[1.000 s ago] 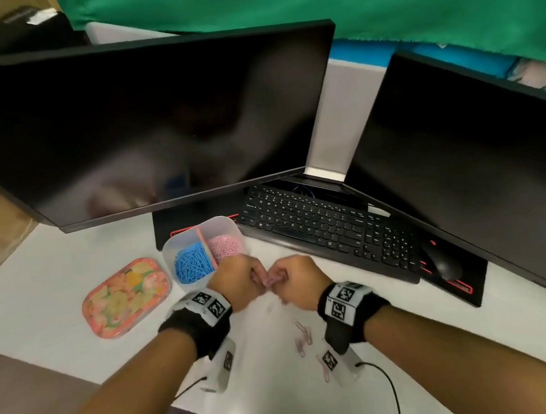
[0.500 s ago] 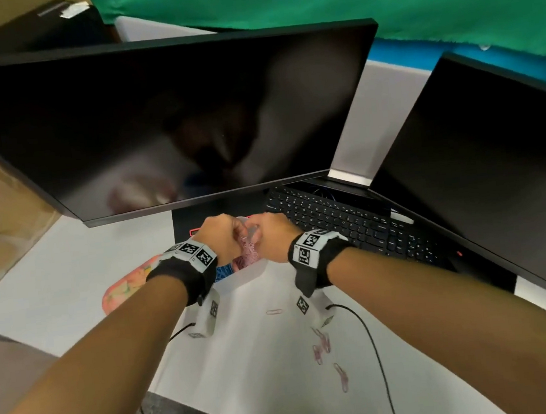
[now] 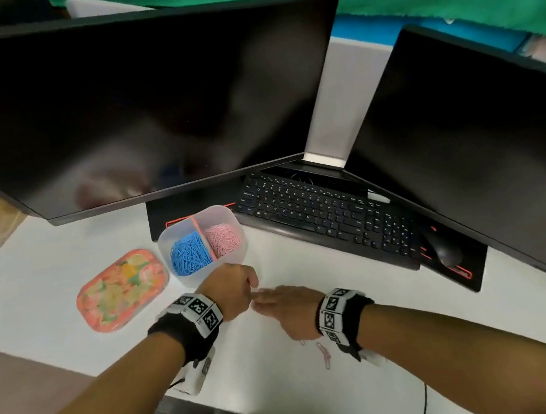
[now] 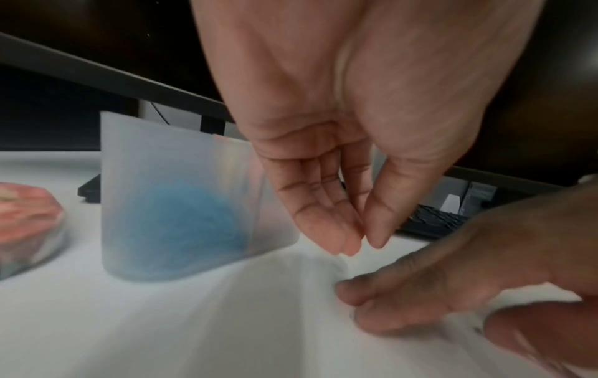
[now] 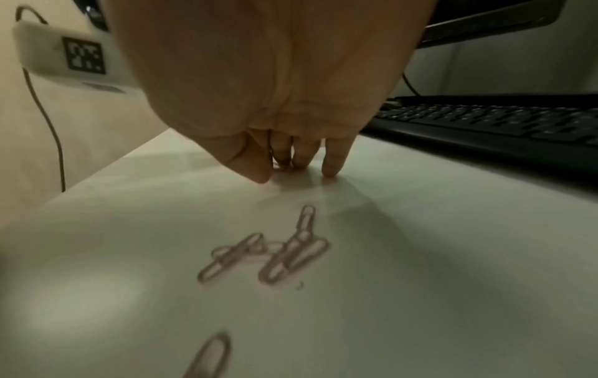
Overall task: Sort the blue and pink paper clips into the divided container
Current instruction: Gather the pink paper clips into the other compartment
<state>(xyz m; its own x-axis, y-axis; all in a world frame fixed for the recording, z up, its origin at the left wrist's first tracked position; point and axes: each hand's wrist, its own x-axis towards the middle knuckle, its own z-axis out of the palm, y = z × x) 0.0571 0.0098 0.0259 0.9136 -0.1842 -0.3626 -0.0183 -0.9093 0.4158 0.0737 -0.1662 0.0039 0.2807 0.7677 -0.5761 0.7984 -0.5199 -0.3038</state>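
Note:
The clear divided container stands on the white table, with blue paper clips in its left half and pink paper clips in its right half. My left hand hovers just in front of it. In the left wrist view the left hand hangs with thumb and fingers close together and nothing between them, beside the container. My right hand lies flat, its fingertips touching the table. Several loose pink clips lie under the right wrist.
A flowered orange tray lies left of the container. A black keyboard and a mouse sit behind and to the right, under two dark monitors. The table's front edge runs close to my forearms.
Both hands have drawn back from above the container toward me. The right hand has spread flat onto the table; the left now hangs in front of the container.

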